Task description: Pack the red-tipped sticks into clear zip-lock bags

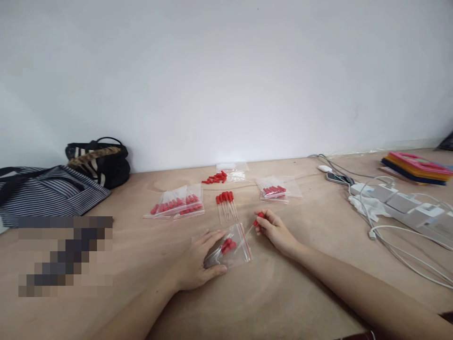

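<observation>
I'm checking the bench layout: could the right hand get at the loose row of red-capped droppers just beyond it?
Probably yes. The loose droppers lie just beyond the right hand with bare table between, though its fingers already pinch one dropper.

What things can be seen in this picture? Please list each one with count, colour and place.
open bag: 1, clear with red strip, under left hand, droppers inside
loose droppers: a small row, red caps, table centre
filled bags: about 2, clear, centre left
another filled bag: 1, clear, centre right
dropper pile: 1, red, near wall
striped bags: 2, dark, far left
power strip: 1, white, right
folders: a stack, multicoloured, far right
table: 1, light wood
left hand: on open bag
right hand: pinching one dropper
</observation>
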Demonstrator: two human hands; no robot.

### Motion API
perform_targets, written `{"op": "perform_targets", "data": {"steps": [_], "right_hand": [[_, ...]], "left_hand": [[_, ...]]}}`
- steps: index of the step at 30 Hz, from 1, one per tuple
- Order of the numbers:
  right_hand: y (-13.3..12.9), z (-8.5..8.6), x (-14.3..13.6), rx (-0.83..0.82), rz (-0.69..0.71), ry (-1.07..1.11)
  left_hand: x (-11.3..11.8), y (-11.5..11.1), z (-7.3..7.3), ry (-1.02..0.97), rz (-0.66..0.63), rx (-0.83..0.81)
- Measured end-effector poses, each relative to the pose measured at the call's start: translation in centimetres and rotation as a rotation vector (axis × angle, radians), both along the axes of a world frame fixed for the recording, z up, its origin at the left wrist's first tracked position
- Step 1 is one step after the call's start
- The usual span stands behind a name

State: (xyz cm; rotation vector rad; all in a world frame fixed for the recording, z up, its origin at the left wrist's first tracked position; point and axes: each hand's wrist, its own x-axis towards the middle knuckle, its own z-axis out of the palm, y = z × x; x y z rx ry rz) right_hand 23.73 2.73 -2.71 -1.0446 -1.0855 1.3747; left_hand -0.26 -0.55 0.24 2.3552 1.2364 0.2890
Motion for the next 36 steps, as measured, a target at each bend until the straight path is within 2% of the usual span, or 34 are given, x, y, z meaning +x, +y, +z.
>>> {"op": "perform_targets", "data": {"steps": [5, 11, 15, 18, 23, 27, 29, 32, 36], "right_hand": [[-1.3, -0.3, -0.5, 0.127, 0.093, -0.142], [-1.7, -0.3, -0.3, 0.232, 0.254, -0.458], [-1.6, 0.2, -0.4, 0.379, 0.437, -0.502], [-1.2, 0.2, -1.0, 0.409, 0.480, -0.514], [-0.8, -0.3, -2.1, 0.279, 0.330, -0.527], [0.6, -0.3, -1.4, 0.235, 0.368, -0.449], [2.3, 0.0, -0.8, 0.230, 0.287, -0.479], [5.8, 0.5, -0.9, 0.214, 0.070, -0.625], [9.9, 0.9, -2.7, 0.160, -0.018, -0.708]], "left_hand": [[0.0, -0.1, -0.1, 0.010, 0.003, -0.017], [0.1, -0.1, -0.1, 0.028, 0.008, -0.001], [0.1, 0.0, -0.1, 0.016, -0.004, 0.041], [0.0, 0.0, -0.2, 0.022, -0.013, 0.067], [0.1, 0.0, -0.2, 0.011, -0.024, 0.055], [0.2, 0.0, 0.0, -0.020, -0.030, 0.074], [0.2, 0.0, 0.0, -0.029, -0.037, 0.077], [0.2, 0.0, 0.1, -0.039, -0.044, 0.079], [0.2, 0.0, 0.1, -0.042, -0.024, 0.049]]}}
